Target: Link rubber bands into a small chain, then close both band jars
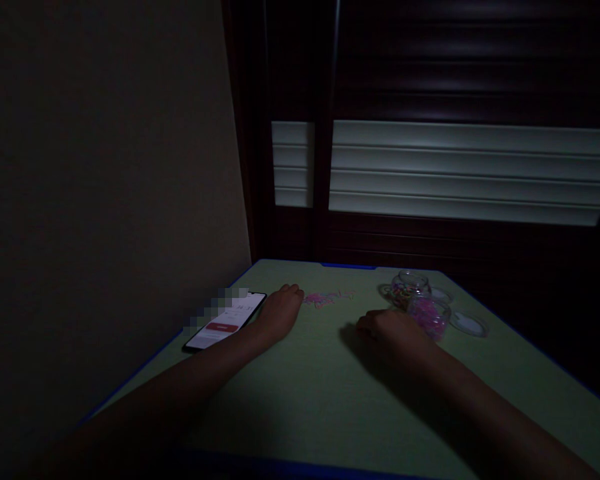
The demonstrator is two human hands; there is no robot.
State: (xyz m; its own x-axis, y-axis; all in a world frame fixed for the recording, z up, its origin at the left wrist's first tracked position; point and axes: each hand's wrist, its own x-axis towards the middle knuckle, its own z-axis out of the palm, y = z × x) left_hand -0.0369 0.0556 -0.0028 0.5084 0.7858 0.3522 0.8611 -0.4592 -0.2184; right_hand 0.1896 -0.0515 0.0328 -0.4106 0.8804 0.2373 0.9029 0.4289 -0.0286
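Note:
My left hand rests low on the table at the left end of a loose pile of small pink pieces, perhaps little rubber bands. Its fingers are curled together, and anything between them is hidden. Just above the tabletop, in front of the jars, my right hand is closed with bent fingers. Whatever it might pinch cannot be made out. Behind the right hand, partly covered by it, is a clear jar of pink pieces. Another clear jar with mixed-colour pieces stands behind that one.
A phone with a lit screen lies left of my left hand. One round clear lid lies right of the jars, another behind. The pale green table has blue edges; a wall and dark panelling border it.

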